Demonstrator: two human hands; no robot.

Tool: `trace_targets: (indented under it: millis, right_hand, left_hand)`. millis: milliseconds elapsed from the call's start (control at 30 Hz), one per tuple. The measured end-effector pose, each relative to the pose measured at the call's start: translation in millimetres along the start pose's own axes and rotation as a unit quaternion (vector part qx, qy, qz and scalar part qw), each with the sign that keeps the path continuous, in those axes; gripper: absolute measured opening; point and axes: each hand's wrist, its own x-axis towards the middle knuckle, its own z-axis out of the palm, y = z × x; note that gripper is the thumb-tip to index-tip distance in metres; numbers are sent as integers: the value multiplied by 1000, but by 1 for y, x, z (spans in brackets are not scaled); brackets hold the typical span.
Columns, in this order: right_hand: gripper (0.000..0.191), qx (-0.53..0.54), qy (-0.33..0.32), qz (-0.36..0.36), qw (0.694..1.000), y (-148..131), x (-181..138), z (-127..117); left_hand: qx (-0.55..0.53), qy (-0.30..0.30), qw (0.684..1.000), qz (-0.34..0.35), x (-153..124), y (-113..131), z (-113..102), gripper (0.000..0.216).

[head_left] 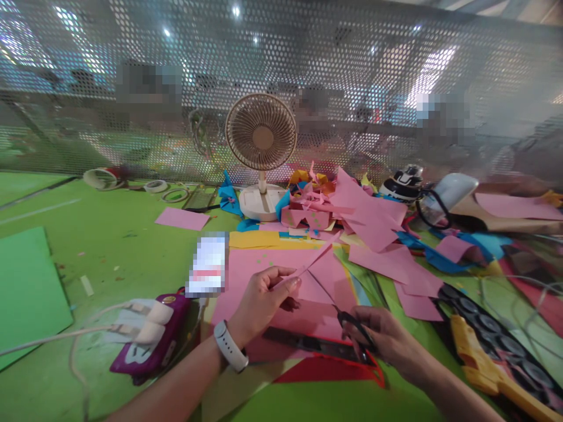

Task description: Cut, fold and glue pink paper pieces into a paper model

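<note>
My left hand, with a white band on its wrist, pinches a narrow strip of pink paper between thumb and fingers. In my right hand are scissors with black handles; their blades point up and left toward the strip, close to my left fingertips. Whether the blades touch the paper, I cannot tell. Under both hands lie sheets of pink paper on the green table. A long dark flat tool with a red cord rests across the sheets, partly behind the scissors.
A small fan stands behind a heap of pink paper scraps. To the left are a phone and a purple power strip with cables. A yellow glue gun lies at right. Perforated metal walls off the back.
</note>
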Motion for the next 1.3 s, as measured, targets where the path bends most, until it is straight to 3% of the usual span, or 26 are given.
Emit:
trace_targets:
  millis: [1300]
  right_hand:
    - [47, 6, -4, -7, 1000, 0, -2, 3]
  left_hand:
    - [-45, 13, 999, -27, 0, -2, 1, 34]
